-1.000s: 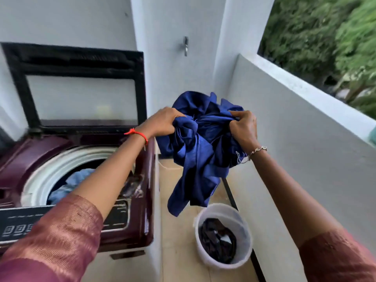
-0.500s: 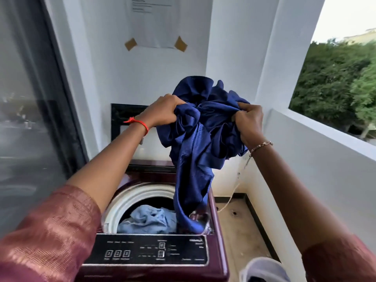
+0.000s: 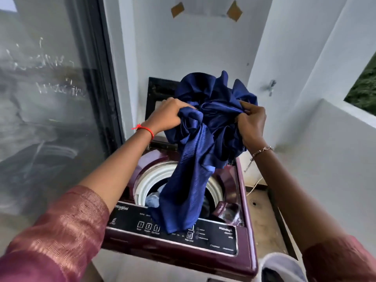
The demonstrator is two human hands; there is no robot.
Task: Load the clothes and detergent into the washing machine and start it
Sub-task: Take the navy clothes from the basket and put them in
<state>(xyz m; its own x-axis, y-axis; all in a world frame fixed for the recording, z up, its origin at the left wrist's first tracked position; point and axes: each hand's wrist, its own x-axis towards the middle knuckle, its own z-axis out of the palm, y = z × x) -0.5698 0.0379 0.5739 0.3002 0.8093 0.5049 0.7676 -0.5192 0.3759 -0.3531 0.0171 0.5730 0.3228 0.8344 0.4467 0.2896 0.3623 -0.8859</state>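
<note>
A bunched dark blue garment point(image 3: 203, 151) hangs over the open top-loading washing machine point(image 3: 242, 202), which is maroon with a black control panel point(image 3: 219, 237). My left hand point(image 3: 166, 117) grips the cloth's left side and my right hand point(image 3: 252, 121) grips its right side, both above the white drum rim point(image 3: 150, 182). The garment's lower end drapes over the drum opening and onto the panel. A light blue cloth point(image 3: 152, 200) lies inside the drum. The machine's lid point(image 3: 158, 92) stands raised behind the garment. No detergent is in view.
A white bucket point(image 3: 282, 267) with dark clothes sits on the floor at the lower right. A glass door point(image 3: 50, 98) is on the left. White walls close in behind and to the right, with a low parapet point(image 3: 345, 127).
Both hands have carried the blue garment from above the bucket to over the machine's drum. Its lower end now hangs down lower, onto the control panel.
</note>
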